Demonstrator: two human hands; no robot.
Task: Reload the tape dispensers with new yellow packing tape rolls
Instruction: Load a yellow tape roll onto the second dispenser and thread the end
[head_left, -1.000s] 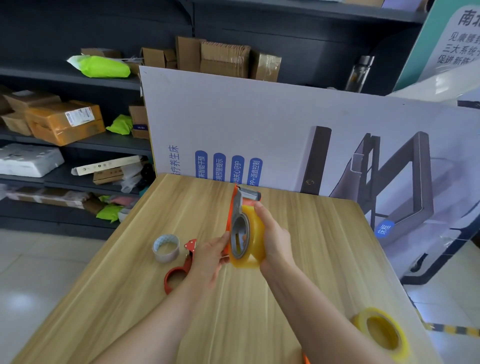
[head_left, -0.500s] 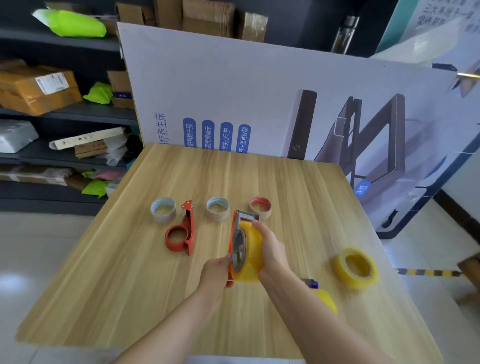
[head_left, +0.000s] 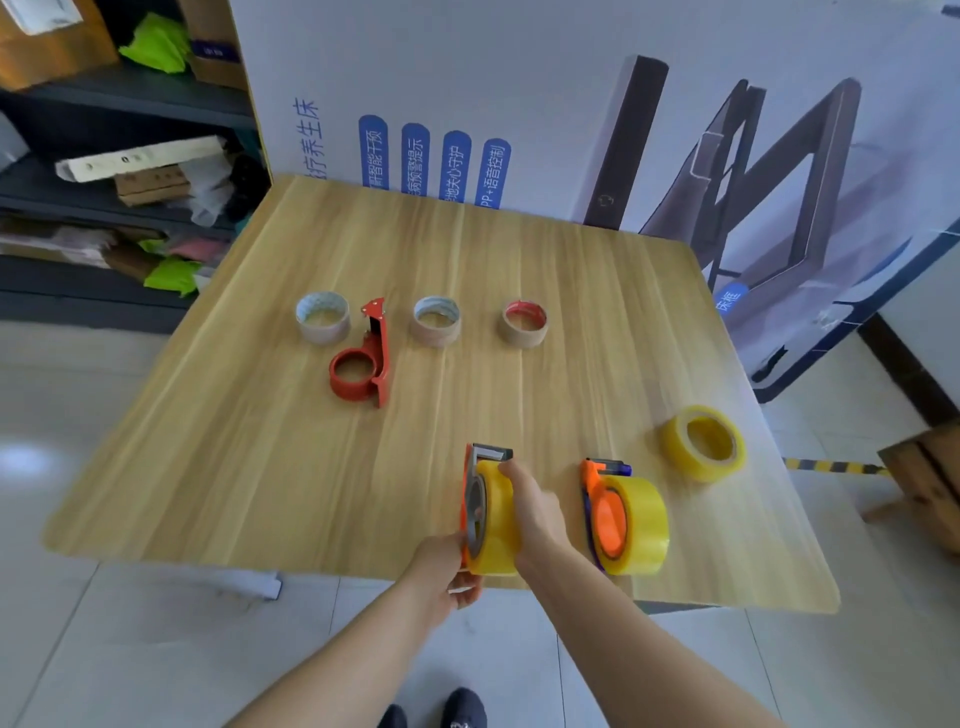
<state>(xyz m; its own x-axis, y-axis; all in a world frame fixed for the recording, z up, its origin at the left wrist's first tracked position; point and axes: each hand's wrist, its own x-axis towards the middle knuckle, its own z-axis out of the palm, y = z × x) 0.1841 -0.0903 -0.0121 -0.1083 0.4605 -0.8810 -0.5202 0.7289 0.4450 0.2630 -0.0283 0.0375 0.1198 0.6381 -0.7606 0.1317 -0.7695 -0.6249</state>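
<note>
A person stands at the near edge of a wooden tabletop (head_left: 260, 467), with both hands around one orange dispenser (head_left: 474, 506) held upright on its edge. The right hand (head_left: 535, 512) wraps over a yellow roll (head_left: 496, 535) mounted on the dispenser's hub. Its fingers curl across the top of the roll, just below the metal cutter (head_left: 493, 452). The left hand (head_left: 441, 569) grips the dispenser's lower corner from the opposite side, fingers curled under it. I cannot tell whether the dispenser rests on the tabletop or sits just above it.

Just outside the right hand stands a second dispenser (head_left: 605, 519), already carrying yellow tape. Farther out that way and ahead, a spare yellow roll (head_left: 704, 441) lies flat. Well ahead of the left hand lies an empty red dispenser (head_left: 361, 364), with three bare cardboard cores (head_left: 436, 322) in a row around its far end.

The step in hand looks like seating the roll. Done well, the left hand would brace the frame while the right presses the roll squarely along the hub until it sits flush against the side plate, with no tilt. The loose end then wants leading up to the cutter. The right fingertips are close to the cutter's teeth, so they need care.
</note>
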